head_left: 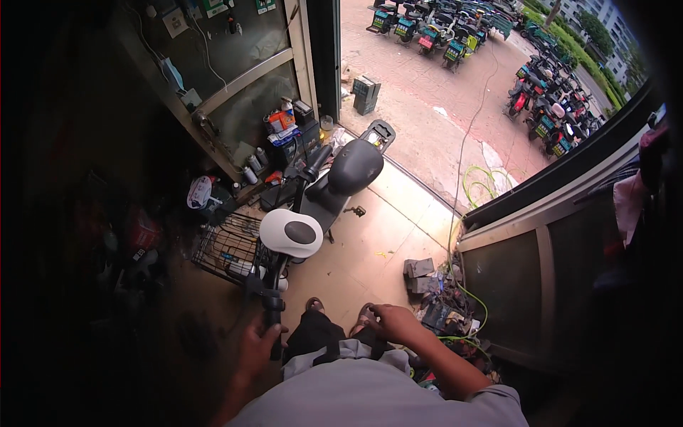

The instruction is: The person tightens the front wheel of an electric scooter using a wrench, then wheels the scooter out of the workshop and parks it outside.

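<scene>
- Black near handle point(273, 313) of the bike point(320, 203): the left hand point(257, 343) is on it, its grip folded about the bar.
- Right hand point(393, 322): off the bike, in front of the body, fingers curled; I cannot tell whether its grip is fully pressed together. In view it overlaps one sandal point(358, 327).
- Bike: upright on the tiled floor point(370, 249) beside the open doorway, front end toward the person, dark seat point(359, 167) farther off, rear carrier point(382, 133) nearest the threshold.
- White rounded cover point(277, 222) with a dark oval, set between the near handle and the far handle point(318, 162).
- Wire basket point(228, 245) at the bike's front, small items inside.
- Left of the doorway: a framed glass door point(245, 67), an orange box point(282, 119) and spray cans point(250, 174) near its foot.
- Right side: grey blocks point(420, 269) stacked on the floor, a green cable point(486, 309) curving past them.
- Outside: parked scooters point(427, 34) on reddish paving point(427, 89).
</scene>
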Available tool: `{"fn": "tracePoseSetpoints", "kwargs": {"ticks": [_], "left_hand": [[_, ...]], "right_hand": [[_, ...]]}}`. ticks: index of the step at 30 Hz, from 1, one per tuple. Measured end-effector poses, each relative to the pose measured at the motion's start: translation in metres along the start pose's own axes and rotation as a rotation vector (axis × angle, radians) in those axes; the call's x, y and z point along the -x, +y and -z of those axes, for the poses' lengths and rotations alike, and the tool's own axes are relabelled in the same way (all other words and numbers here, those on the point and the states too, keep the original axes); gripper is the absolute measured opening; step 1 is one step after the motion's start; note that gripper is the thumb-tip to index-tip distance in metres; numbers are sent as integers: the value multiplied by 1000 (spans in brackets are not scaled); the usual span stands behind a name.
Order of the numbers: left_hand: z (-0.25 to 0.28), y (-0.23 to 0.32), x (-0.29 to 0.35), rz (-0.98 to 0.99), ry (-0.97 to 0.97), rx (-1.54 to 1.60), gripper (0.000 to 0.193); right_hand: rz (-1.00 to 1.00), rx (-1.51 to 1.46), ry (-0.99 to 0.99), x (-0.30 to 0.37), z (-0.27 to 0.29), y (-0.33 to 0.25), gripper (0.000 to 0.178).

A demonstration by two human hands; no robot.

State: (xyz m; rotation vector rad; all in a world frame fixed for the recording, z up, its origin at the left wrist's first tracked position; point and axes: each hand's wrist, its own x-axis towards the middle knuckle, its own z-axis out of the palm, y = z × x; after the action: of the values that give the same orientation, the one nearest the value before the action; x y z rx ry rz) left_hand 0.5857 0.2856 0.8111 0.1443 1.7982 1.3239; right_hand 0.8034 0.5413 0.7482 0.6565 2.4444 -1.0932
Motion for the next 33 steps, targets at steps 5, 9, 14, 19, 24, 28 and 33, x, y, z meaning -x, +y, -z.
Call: {"fn": "tracePoseSetpoints", "kwargs": {"ticks": [5,9,14,19,24,28,33], "left_hand": [[-8,0,-20,48,63,-192,33],[-14,-4,-27,103,112,-311,36],[-22,-28,-34,-1,281,-541,42],[-43,-16,-32,77,431,-570,49],[-70,-4,-28,204,634,-782,45],[-110,-45,-31,310,834,-683,37],[-164,-67,-29,298,969,-505,33]], "right_hand": [[-35,17,188,-27,10,50,49],[-20,-86,282,-65,49,36,49],[263,55,512,-159,129,16,51],[512,385,571,-298,209,-7,65],[753,636,274,-407,240,-27,31],[918,772,132,-466,234,-35,10],[946,791,70,-465,236,-66,11]]}}
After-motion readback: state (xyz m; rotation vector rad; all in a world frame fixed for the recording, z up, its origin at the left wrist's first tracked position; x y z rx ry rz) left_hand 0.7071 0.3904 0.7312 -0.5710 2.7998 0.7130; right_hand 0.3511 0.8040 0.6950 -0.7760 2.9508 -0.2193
